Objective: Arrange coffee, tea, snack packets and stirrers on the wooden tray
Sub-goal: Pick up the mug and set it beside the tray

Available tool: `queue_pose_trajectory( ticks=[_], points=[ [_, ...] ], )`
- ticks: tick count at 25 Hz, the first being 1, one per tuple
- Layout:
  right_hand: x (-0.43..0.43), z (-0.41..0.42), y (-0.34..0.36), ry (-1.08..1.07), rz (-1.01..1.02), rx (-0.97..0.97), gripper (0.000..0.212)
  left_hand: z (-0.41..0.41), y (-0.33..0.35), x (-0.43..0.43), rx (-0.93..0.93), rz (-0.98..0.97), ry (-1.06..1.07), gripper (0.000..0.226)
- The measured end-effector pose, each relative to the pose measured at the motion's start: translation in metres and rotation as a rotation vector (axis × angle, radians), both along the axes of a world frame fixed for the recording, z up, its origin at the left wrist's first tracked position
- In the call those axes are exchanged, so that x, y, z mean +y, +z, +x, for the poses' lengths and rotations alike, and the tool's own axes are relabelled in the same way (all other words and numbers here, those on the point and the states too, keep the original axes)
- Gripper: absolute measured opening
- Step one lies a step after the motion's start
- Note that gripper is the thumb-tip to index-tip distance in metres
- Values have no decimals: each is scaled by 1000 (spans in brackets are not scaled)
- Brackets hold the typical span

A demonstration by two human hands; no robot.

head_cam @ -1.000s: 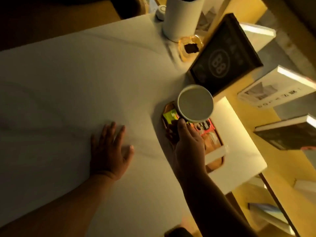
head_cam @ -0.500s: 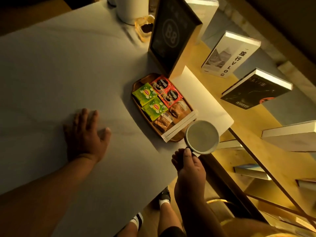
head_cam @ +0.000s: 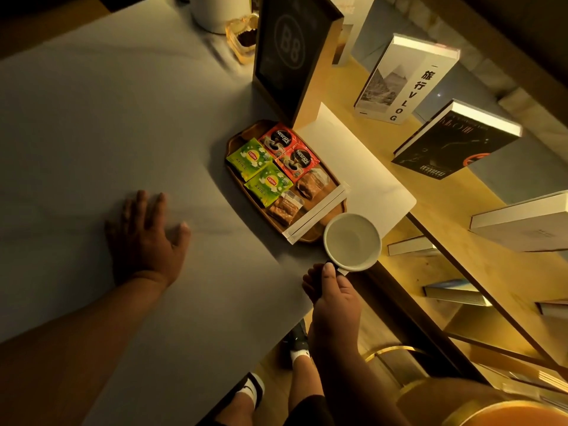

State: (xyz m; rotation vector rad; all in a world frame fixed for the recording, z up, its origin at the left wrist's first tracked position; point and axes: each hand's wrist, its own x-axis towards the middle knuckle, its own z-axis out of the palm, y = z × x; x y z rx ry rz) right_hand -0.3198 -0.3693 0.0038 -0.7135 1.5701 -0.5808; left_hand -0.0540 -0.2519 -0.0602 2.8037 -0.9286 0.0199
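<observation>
1. A pale table carries everything.
2. Near its right edge lies the wooden tray.
3. At the far end stand a white cylindrical container, a small glass jar and a dark framed sign.
4. The left hand lies flat on it.

The two red coffee packets on the wooden tray read "NESCAFÉ". The two green tea packets beside them read "Lipton". The dark standing sign shows "B8" in a circle. A white book reads "旅行 VLOG" on its spine.
</observation>
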Motion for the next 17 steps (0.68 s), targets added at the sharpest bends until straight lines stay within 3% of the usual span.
queue_pose_trajectory(
  ticks=[11, 17],
  points=[
    [-4, 2, -3, 27, 28, 19, 25, 0, 0, -1, 13, -8, 6, 73],
    [-6, 1, -3, 29, 24, 8, 12, -1, 0, -1, 6, -14, 8, 72]
  ],
)
